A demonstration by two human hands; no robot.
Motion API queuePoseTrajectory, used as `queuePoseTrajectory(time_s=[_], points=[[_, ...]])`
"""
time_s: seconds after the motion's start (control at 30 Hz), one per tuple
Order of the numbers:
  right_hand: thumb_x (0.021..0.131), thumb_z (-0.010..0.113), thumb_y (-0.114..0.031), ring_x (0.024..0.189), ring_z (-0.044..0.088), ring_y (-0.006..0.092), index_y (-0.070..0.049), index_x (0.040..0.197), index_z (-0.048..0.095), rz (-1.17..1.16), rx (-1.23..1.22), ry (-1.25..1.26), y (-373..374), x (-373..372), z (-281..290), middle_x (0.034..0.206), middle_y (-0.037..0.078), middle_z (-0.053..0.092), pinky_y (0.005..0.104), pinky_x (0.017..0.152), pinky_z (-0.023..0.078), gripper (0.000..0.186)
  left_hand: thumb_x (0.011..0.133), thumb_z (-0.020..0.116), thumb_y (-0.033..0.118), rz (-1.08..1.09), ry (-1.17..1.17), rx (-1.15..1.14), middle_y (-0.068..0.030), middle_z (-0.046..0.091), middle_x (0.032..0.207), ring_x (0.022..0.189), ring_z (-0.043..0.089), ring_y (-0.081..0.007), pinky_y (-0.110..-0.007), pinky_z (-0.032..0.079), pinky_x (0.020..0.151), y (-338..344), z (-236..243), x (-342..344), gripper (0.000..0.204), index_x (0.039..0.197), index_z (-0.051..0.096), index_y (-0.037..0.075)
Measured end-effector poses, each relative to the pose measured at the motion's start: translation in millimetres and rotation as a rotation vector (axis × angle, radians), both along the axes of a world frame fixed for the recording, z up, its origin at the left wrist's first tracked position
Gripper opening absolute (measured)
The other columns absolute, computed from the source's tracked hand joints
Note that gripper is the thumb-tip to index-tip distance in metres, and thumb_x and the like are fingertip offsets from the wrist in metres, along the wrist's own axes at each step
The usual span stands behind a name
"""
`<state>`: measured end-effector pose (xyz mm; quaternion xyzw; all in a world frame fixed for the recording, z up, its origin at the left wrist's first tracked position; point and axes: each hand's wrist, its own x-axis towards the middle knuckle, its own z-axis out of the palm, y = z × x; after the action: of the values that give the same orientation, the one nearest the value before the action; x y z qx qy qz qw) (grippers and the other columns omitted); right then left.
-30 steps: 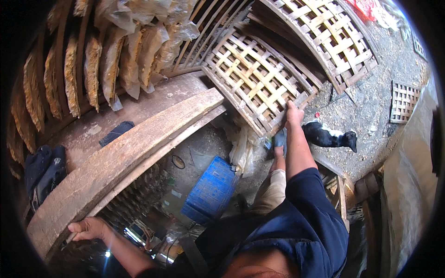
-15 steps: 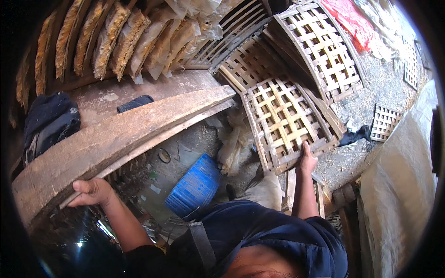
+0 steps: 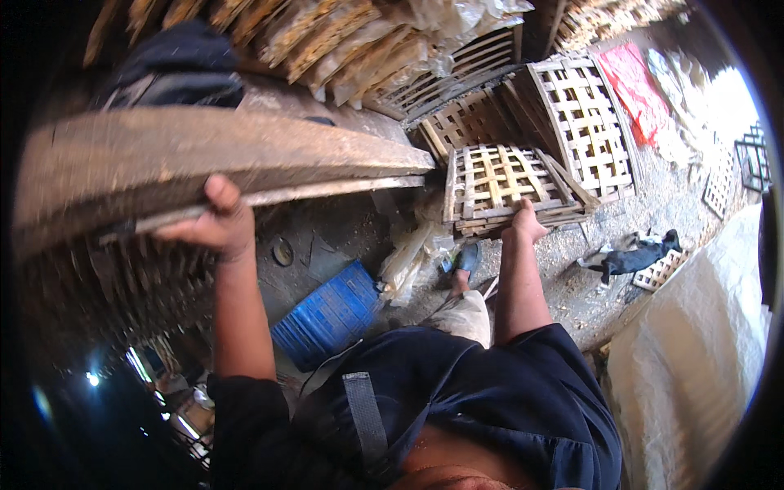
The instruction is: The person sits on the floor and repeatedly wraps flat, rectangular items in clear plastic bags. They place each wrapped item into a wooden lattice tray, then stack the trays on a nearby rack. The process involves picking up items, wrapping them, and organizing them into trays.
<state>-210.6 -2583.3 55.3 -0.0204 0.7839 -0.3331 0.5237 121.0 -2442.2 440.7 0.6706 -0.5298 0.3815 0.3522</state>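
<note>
My left hand point(image 3: 210, 219) grips the edge of a long, rough wooden beam point(image 3: 131, 147) with a thinner board along its underside, thumb up against the side. My right hand point(image 3: 527, 219) holds the near edge of a woven wooden lattice panel point(image 3: 498, 171) with more slatted pieces under it. Behind that panel leans a stack of taller lattice panels point(image 3: 576, 114) with darker boards between them.
Crusted boards with plastic point(image 3: 327, 41) hang at the top. A dark cloth bundle point(image 3: 180, 57) lies behind the beam. Below are a blue crate point(image 3: 327, 310) and crumpled plastic point(image 3: 408, 253). At right are a small black-and-white animal point(image 3: 629, 261), red plastic point(image 3: 629, 90) and a pale sheet point(image 3: 686, 343).
The beam and my left hand now sit higher in view. The held lattice panel has tilted and looks more foreshortened. The animal has moved rightward onto a loose lattice piece. The camera's view has shifted.
</note>
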Motion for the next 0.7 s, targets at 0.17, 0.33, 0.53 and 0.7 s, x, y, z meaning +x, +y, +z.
queuePoseTrajectory(time_s=[0.17, 0.33, 0.53, 0.7], points=[[0.071, 0.076, -0.006, 0.085, 0.067, 0.0298, 0.011, 0.129, 0.038, -0.078, -0.037, -0.095, 35, -40, -19, 0.105, 0.021, 0.064, 0.0458, 0.074, 0.059, 0.072, 0.086, 0.073, 0.031, -0.114, 0.225, 0.036, -0.0312, 0.005, 0.152, 0.143, 0.015, -0.0359, -0.047, 0.018, 0.117, 10, 2, -6, 0.115, 0.148, -0.017, -0.003], [0.071, 0.076, -0.004, 0.071, 0.066, 0.0243, 0.01, 0.102, 0.059, 0.068, -0.14, -0.143, 74, -90, 11, 0.089, 0.012, 0.067, 0.0409, 0.064, 0.058, 0.038, 0.086, 0.064, 0.051, 0.119, 0.129, 0.287, -0.0308, -0.016, 0.156, 0.147, -0.014, -0.0408, -0.051, -0.004, 0.118, 137, -2, -4, 0.118, 0.149, -0.018, -0.006], [0.07, 0.078, -0.005, 0.079, 0.065, 0.0236, 0.008, 0.108, 0.06, 0.433, -0.308, -0.025, 117, -134, 68, 0.1, 0.013, 0.066, 0.0404, 0.071, 0.057, 0.044, 0.089, 0.059, 0.055, 0.715, 0.478, 0.62, -0.0304, -0.007, 0.158, 0.146, -0.011, -0.0486, -0.063, -0.003, 0.114, 396, -59, -54, 0.103, 0.154, 0.002, -0.001], [0.073, 0.072, -0.012, 0.091, 0.065, 0.026, 0.009, 0.126, 0.049, 0.8, -0.414, 0.21, 156, -155, 77, 0.114, 0.02, 0.062, 0.0399, 0.074, 0.056, 0.061, 0.087, 0.06, 0.057, 1.091, 0.721, 0.708, -0.0269, 0.002, 0.16, 0.146, -0.003, -0.0498, -0.063, 0.004, 0.114, 625, -146, -115, 0.099, 0.154, 0.012, 0.002]])
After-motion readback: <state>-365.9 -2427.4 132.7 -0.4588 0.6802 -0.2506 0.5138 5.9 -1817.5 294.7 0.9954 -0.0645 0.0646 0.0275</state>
